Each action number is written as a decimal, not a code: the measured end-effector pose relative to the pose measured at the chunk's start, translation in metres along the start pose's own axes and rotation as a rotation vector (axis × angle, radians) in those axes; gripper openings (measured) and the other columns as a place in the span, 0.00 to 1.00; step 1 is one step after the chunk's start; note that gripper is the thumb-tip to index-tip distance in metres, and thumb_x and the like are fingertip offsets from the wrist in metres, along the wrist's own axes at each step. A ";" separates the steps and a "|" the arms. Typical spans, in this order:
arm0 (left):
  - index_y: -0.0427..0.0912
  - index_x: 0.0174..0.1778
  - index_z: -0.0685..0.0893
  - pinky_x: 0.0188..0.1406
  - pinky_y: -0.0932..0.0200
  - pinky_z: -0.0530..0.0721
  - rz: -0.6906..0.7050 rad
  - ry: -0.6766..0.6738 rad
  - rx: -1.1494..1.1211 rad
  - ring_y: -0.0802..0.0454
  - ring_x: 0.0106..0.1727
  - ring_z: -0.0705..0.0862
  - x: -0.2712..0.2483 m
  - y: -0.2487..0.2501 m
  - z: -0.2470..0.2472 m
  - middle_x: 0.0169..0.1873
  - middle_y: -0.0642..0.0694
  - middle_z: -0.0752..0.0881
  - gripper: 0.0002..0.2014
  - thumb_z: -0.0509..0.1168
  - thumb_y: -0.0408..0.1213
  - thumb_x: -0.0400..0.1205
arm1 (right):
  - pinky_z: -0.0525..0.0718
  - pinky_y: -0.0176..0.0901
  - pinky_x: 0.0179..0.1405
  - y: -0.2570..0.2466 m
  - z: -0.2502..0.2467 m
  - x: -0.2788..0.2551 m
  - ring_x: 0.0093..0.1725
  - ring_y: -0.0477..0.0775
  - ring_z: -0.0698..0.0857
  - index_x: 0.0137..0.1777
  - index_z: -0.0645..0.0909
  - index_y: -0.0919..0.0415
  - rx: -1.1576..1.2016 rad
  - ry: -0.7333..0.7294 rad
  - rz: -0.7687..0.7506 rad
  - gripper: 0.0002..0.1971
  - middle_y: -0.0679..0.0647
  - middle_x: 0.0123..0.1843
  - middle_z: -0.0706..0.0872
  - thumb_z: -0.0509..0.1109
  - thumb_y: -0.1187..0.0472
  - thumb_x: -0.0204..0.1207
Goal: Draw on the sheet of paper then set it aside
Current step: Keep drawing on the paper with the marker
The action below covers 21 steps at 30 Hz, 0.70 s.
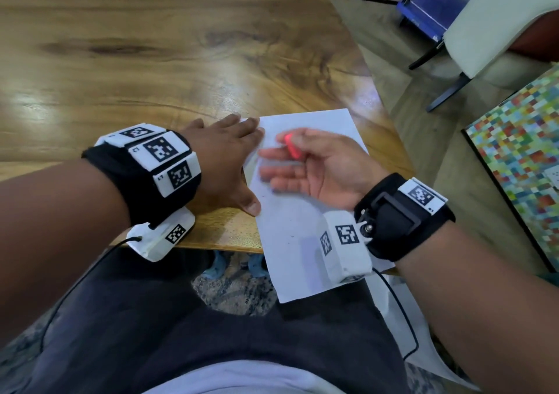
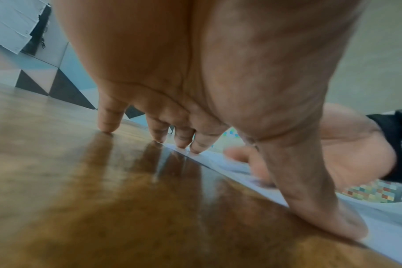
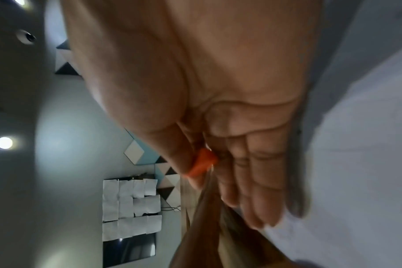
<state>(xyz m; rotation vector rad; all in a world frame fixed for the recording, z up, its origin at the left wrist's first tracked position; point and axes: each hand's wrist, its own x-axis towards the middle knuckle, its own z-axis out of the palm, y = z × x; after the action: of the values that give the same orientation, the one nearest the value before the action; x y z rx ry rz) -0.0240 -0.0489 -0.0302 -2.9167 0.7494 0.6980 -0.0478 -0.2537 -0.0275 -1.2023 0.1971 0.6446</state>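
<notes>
Left hand [image 1: 223, 154] is lying flat on the wooden table [image 1: 151, 60], fingers straight and spread. In the left wrist view two fingertips [image 2: 194, 149] and the thumb are pressing down on the near-left edge of the sheet of paper [image 1: 302, 227]; the rest of the palm is sitting on bare wood. It is gripping nothing, only pinning.

Right hand [image 1: 314, 163] is hovering palm-up over the middle of the sheet, fingers loosely extended and blurred. A small red-orange object [image 1: 291, 145] is sitting between thumb and index finger; it looks like a crayon stub or marker cap, but I cannot tell which. Right wrist view is showing the same orange piece [image 3: 201, 164] pinched at the thumb base.

The sheet is lying under the right hand, running from just past the left fingertips back toward the body, its near end overhanging the table edge. Only faint specks are showing on it, so my read is that drawing is barely started.

To do this step well:
- keep the left hand pressing, as the overhanging end is likely to let the sheet pivot
- roll the right hand palm-down and get the orange tip pointing at the paper
- start strokes on the part backed by wood, just right of the left thumb
- use light pressure; a single sheet on glossy wood slides easily
</notes>
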 end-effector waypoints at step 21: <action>0.47 0.90 0.45 0.86 0.33 0.53 0.010 0.061 0.043 0.48 0.90 0.43 0.012 0.004 0.001 0.90 0.50 0.41 0.67 0.63 0.83 0.63 | 0.72 0.69 0.73 0.035 -0.004 -0.077 0.73 0.73 0.77 0.55 0.80 0.63 0.151 -0.114 0.021 0.10 0.70 0.74 0.79 0.57 0.61 0.87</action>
<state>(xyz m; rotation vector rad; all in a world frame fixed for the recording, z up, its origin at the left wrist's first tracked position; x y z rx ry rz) -0.0167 -0.0575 -0.0367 -2.9093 0.7755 0.5887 -0.1284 -0.2773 -0.0205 -1.0169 0.1596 0.7019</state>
